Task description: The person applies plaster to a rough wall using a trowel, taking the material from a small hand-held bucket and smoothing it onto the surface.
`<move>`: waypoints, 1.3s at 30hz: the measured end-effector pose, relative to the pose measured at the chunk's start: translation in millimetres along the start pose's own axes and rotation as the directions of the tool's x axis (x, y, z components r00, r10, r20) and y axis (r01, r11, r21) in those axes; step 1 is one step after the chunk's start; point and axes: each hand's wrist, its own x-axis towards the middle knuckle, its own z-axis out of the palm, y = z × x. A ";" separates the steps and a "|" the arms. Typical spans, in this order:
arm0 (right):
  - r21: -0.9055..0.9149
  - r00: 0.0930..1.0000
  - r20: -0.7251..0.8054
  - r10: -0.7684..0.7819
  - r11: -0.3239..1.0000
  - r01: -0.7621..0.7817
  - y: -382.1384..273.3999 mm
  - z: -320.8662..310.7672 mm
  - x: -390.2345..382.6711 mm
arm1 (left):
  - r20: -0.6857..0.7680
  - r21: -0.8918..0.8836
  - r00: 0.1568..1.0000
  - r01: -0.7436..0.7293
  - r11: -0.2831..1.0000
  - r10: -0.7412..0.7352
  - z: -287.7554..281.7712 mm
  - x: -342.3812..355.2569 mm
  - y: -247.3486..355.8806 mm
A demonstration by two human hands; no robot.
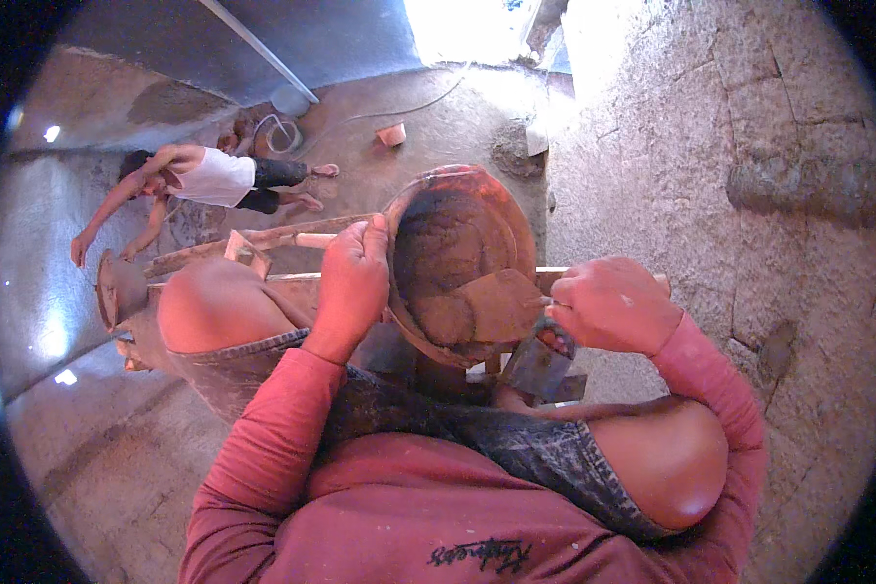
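A round bucket with a worn rim stands between my knees, holding brown wet mortar. My left hand is closed on its left rim, thumb along the edge. My right hand, at the right side of the bucket, is wrapped round the handle of a trowel. The trowel's mortar-coated blade lies inside the bucket against the mortar. Most of the handle is hidden by my fingers.
Wooden scaffold rails run beneath the bucket. A second bucket sits at the far left, near a person in a white top reaching toward the wall. An orange tub and a hose lie on the floor below.
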 end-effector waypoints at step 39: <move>0.980 -0.010 -0.154 0.988 0.154 0.124 288.6 78.0 -224.8 | 0.076 0.060 0.996 0.036 0.998 -0.040 9.4 -8.7 37.2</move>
